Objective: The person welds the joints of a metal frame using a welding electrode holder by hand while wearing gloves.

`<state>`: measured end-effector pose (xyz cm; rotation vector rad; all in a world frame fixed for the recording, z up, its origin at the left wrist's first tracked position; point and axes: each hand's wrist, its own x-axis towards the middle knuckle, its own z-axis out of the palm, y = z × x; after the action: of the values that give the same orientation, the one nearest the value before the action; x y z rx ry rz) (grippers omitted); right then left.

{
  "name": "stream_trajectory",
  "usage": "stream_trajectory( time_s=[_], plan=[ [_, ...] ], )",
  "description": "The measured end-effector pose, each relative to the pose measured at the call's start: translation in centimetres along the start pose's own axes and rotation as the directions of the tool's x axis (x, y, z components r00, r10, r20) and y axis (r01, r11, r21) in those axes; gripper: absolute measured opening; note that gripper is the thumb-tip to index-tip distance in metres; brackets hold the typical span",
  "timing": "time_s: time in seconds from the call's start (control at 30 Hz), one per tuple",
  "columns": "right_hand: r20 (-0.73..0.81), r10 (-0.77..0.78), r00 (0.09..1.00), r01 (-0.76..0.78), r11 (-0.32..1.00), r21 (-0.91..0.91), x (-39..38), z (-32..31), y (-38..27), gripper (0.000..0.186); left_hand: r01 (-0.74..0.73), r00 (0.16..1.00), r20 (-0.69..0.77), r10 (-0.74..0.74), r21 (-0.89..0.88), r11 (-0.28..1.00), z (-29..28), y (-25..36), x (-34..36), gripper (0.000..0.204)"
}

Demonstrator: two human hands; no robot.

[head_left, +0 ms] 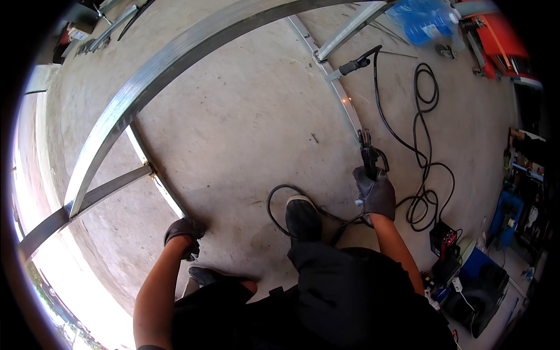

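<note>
Smooth grey concrete floor (251,105), finely speckled, beneath a metal frame (175,56) of bright, square-edged tubing, its long members joined by crosspieces. Black cable (402,142), round and pliable, lies in loose loops at right. Right hand (376,192), in a dark glove: grip closed around the black handle of an electrode holder (369,158), whose head lies at the near end of the frame's right tube. Left hand (184,233), likewise gloved: grip curled around the left tube's near end.

Metal frame (175,58) — glossy, matt concrete floor (251,116), dull leathery gloves (379,197)
</note>
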<state>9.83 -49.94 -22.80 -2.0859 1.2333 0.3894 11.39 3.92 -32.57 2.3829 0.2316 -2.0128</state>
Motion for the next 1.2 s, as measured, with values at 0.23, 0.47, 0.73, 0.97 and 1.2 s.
stream_trajectory(
  time_s=[0.23,0.47,0.73,0.97,1.2],
  plan=[
    [0.023,-0.015,1.000,0.014,0.998,0.058,0.8,1.4,-1.2,0.038,0.000,1.000,-0.022,0.001,0.049,0.999,0.3,-0.3,0.0,0.040],
    [-0.006,0.096,0.995,-0.096,0.992,-0.087,-1.8,-0.4,1.8,0.044,0.107,0.994,0.012,-0.112,-0.391,0.914,1.7,-1.9,1.3,0.033],
    [-0.092,0.003,0.996,-0.028,0.961,-0.274,-2.9,-0.8,3.8,0.051,-0.140,0.985,-0.093,0.142,0.027,0.990,0.4,-1.2,0.6,0.033],
    [-0.040,0.010,0.999,-0.014,0.996,-0.086,-4.8,-0.8,-0.2,0.046,0.232,0.971,0.164,-0.173,-0.482,0.845,-2.4,3.3,-3.7,0.040],
    [0.006,0.029,1.000,-0.030,0.993,0.111,-1.0,1.1,-1.4,0.037,0.141,0.990,0.056,-0.130,-0.433,0.890,-1.2,2.0,-3.0,0.020]
  ],
)
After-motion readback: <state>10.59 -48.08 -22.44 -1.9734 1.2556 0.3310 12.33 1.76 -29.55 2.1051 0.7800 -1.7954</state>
